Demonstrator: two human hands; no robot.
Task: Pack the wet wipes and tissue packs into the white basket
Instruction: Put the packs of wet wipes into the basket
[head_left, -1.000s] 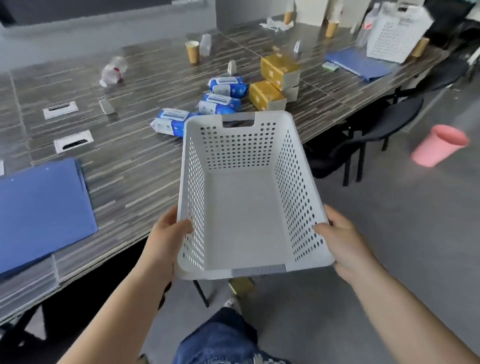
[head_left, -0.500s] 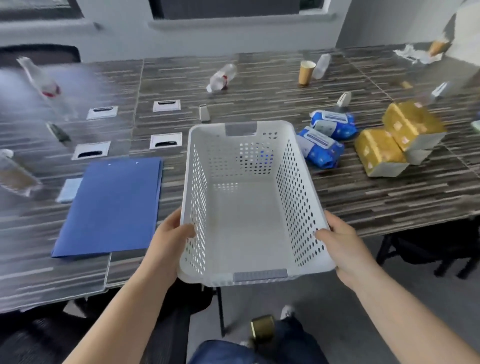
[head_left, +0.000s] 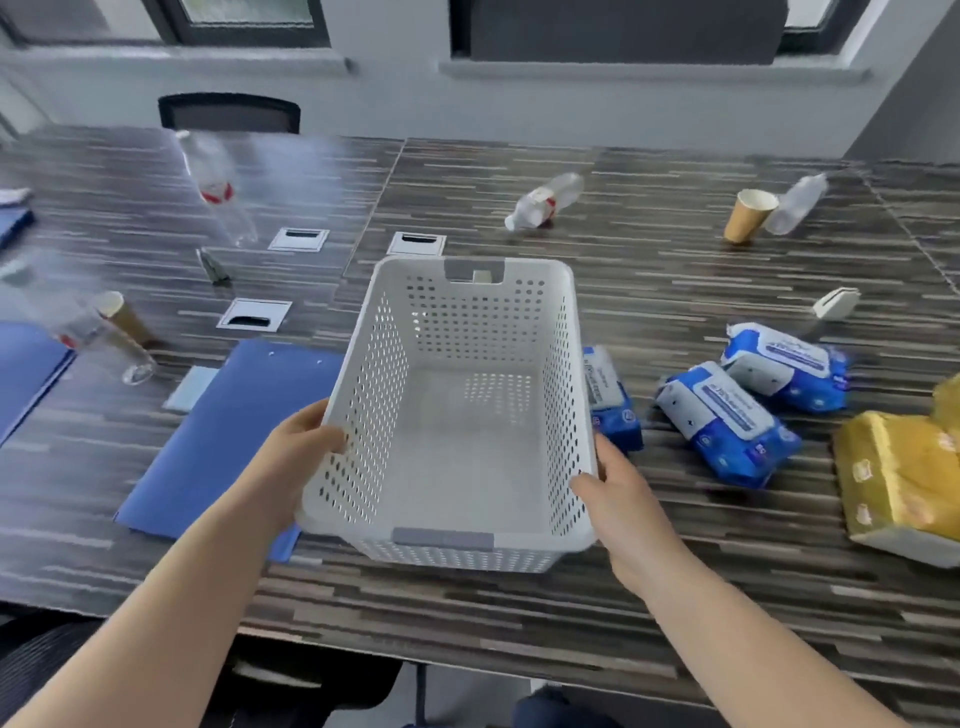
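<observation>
The white perforated basket (head_left: 363, 395) is held over the dark striped table, empty inside. My left hand (head_left: 296, 447) grips its left rim and my right hand (head_left: 618, 493) grips its right rim near the front. Three blue wet wipe packs lie to the right: one (head_left: 608, 400) right beside the basket's wall, one (head_left: 727, 423) further right, and one (head_left: 784, 366) behind that. Yellow tissue packs (head_left: 898, 483) lie at the right edge, partly cut off.
A blue folder (head_left: 228, 431) lies left of the basket, partly under it. Clear plastic bottles (head_left: 543, 200) and paper cups (head_left: 748, 215) lie scattered on the far half of the table (head_left: 675, 597). Cable ports (head_left: 254, 314) sit in the tabletop. A chair stands behind the table.
I have turned toward the table and carried the basket forward from beyond the table's edge to over the tabletop, beside the wipes. Both hands keep their grip on the rims.
</observation>
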